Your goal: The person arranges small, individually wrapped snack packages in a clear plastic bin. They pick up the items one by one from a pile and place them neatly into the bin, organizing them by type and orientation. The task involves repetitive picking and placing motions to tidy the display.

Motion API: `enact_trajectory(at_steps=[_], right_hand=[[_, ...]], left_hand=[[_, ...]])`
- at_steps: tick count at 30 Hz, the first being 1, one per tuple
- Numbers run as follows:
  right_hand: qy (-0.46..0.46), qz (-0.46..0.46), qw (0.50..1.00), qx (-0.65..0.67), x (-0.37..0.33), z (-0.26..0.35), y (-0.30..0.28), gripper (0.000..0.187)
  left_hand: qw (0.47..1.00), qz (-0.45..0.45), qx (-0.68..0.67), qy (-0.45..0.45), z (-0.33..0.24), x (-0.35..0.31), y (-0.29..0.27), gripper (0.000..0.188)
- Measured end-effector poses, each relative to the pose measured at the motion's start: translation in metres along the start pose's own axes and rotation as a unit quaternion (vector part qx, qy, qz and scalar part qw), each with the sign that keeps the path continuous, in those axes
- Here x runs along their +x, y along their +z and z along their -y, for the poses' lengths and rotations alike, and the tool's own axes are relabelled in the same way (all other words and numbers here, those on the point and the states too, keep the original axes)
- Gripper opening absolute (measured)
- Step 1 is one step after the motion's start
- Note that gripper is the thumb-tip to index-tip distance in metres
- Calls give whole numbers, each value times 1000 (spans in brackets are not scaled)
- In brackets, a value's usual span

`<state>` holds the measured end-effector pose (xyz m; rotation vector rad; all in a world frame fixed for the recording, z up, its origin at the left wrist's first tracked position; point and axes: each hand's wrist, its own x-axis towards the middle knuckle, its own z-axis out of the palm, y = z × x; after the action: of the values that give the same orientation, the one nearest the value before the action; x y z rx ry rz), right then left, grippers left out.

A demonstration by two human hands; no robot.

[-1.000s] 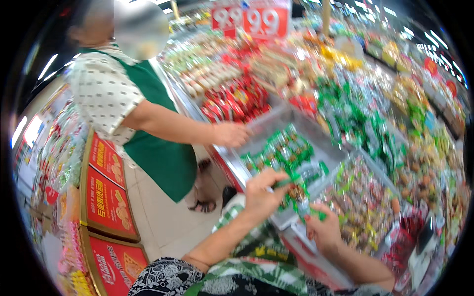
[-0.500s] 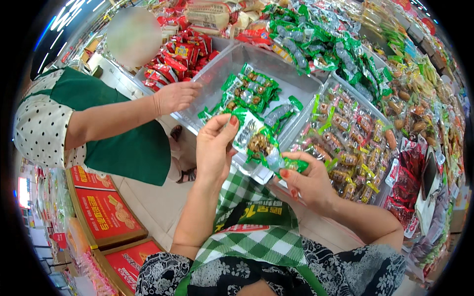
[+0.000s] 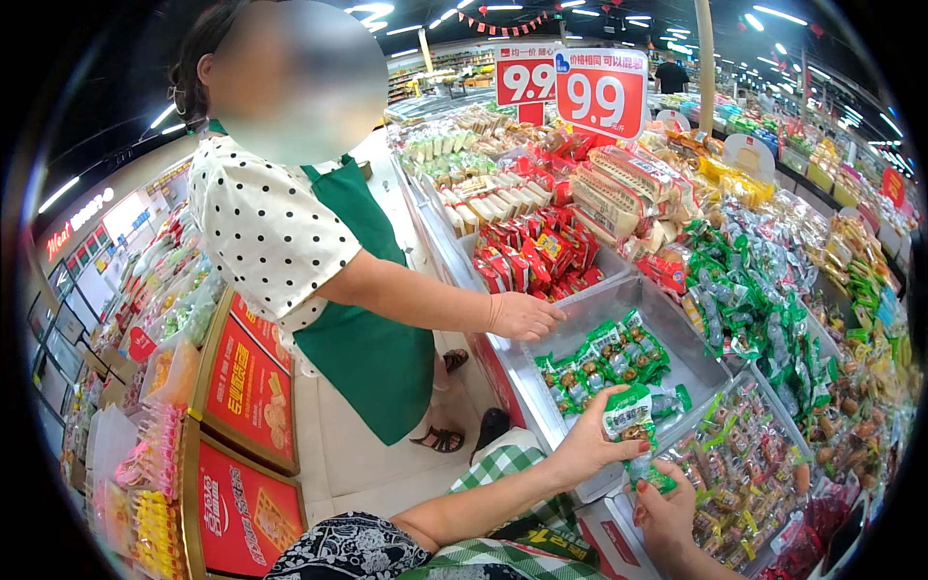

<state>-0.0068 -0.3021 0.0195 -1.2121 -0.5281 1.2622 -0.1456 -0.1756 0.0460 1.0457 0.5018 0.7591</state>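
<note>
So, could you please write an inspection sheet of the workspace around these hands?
Surface: grey rectangular bin, holding green-and-clear plastic packets.
Item in hand: one green-and-white plastic packet.
Clutter: red shiny plastic packets and small multicoloured wrapped snacks nearby.
Hands: left hand grips the held packet; right hand pinches its lower end.
Cables: nothing seen.
Surroundings: co-worker in green apron on the left; red-and-white rectangular price signs behind.

The wide fisheye view looks from the person's head, above the near side of the grey bin (image 3: 698, 356), facing down and forward across it; the left hand (image 3: 588, 443) and right hand (image 3: 669, 507) are nearer the lens than the bin, the ceiling lights (image 3: 779, 15) far beyond it
</note>
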Motion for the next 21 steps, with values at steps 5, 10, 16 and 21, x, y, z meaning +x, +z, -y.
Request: enact_trajectory(at_steps=[5,10,16,21], right_hand=[[3,19,998,-59,2,12,1,37],[-22,80,995,-52,1,14,6,35],[-26,123,991,-46,-1,20,6,33],[-13,158,987,-33,3,17,2,31]], left_hand=[[964,-74,194,165,8,15,5,72],[971,-52,162,166,-19,45,-21,65],[930,-103,351,-32,-22,141,-78,53],[938,-155,247,-185,2,194,-118,55]])
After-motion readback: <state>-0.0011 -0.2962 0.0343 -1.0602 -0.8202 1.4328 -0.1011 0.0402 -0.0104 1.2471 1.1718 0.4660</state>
